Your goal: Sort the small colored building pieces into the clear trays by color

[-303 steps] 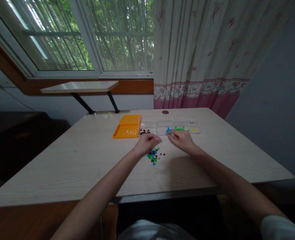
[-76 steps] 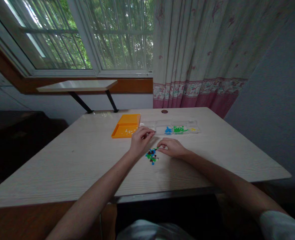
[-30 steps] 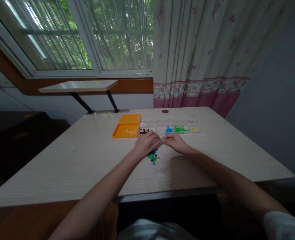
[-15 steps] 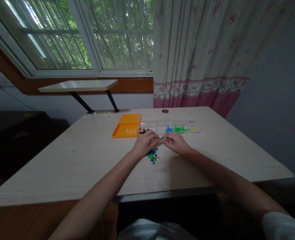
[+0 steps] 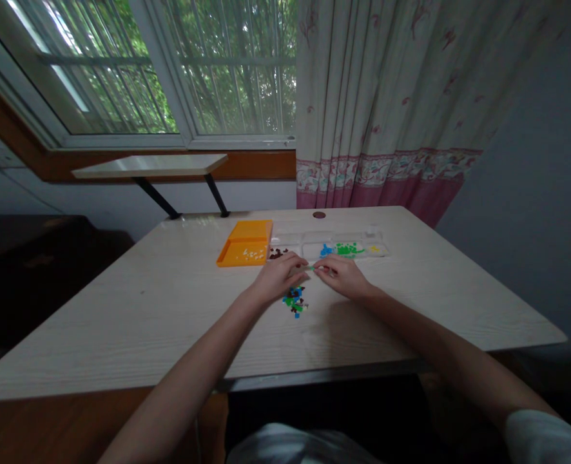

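Both hands meet above the table, fingertips nearly touching. Between them is a small green piece (image 5: 311, 268), too tiny to make out fully. My left hand (image 5: 280, 276) pinches its left side, and my right hand (image 5: 341, 273) pinches from the right. Just below the left hand lies a loose pile of small blue, green and dark brown pieces (image 5: 294, 300). Beyond the hands sits a clear compartment tray (image 5: 317, 237), holding dark brown pieces (image 5: 276, 253), blue pieces (image 5: 326, 250), green pieces (image 5: 348, 249) and a few yellow pieces (image 5: 375, 249). The hands partly hide its near edge.
An open orange case (image 5: 251, 230) with white pieces (image 5: 254, 254) stands left of the clear tray. A raised white shelf (image 5: 154, 165) on black legs rises at the table's back left. Behind the table (image 5: 435, 290) hang a curtain (image 5: 363, 103) and a window.
The hands have hardly moved; a little more of the green piece shows between the fingertips. The pile and tray look the same.
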Tool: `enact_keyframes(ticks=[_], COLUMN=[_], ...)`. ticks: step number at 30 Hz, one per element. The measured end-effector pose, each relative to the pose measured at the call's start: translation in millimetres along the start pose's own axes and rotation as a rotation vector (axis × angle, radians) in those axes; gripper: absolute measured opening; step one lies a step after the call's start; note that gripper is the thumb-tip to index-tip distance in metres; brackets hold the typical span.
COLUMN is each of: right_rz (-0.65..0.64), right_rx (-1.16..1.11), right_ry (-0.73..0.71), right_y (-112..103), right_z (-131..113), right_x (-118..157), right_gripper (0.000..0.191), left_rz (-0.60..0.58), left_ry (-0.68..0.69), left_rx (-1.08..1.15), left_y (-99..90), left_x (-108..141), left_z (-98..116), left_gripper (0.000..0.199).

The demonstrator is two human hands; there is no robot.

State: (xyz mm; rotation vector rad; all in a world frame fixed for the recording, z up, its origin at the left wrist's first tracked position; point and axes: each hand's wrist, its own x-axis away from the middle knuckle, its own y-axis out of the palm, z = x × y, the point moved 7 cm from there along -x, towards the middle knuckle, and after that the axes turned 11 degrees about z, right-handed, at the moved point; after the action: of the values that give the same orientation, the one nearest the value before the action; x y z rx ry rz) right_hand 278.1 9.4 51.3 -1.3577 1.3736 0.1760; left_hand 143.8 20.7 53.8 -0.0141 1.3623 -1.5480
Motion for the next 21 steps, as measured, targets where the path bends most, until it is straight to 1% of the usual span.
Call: enact_keyframes(ticks=[5, 7, 11, 16, 18, 21], right_rz=[0.148, 0.191, 0.235, 0.244, 0.226, 0.145], right_rx=[0.012, 0.013, 0.032, 0.067, 0.091, 0.177], right_ry=[0.039, 0.037, 0.011, -0.019, -0.014, 0.022], right_y=[-23.4, -31.7, -40.3, -41.1, -41.7, -42.4], right_z=[7.0, 9.5, 11.1, 10.2, 12.8, 23.6], right_x=[-3.7, -4.9, -7.2, -8.1, -8.3, -9.0], right_gripper=[0.015, 0.015, 0.015, 0.016, 0.017, 0.019], left_rz=[-0.271, -0.333, -0.359, -0.366, -0.368, -0.374], left_ry=[-0.022, -0.015, 0.010, 0.018, 0.020, 0.021], left_rx=[0.031, 0.053, 0.091, 0.110, 0.109, 0.117], left_y=[10.9, 13.7, 15.6, 16.5, 16.8, 17.4], left_x=[5.3, 7.8, 9.3, 9.1, 8.9, 8.9], left_z=[-16.2, -19.3, -18.7, -16.8, -16.9, -17.1], left_gripper=[0.018, 0.018, 0.017, 0.017, 0.017, 0.017])
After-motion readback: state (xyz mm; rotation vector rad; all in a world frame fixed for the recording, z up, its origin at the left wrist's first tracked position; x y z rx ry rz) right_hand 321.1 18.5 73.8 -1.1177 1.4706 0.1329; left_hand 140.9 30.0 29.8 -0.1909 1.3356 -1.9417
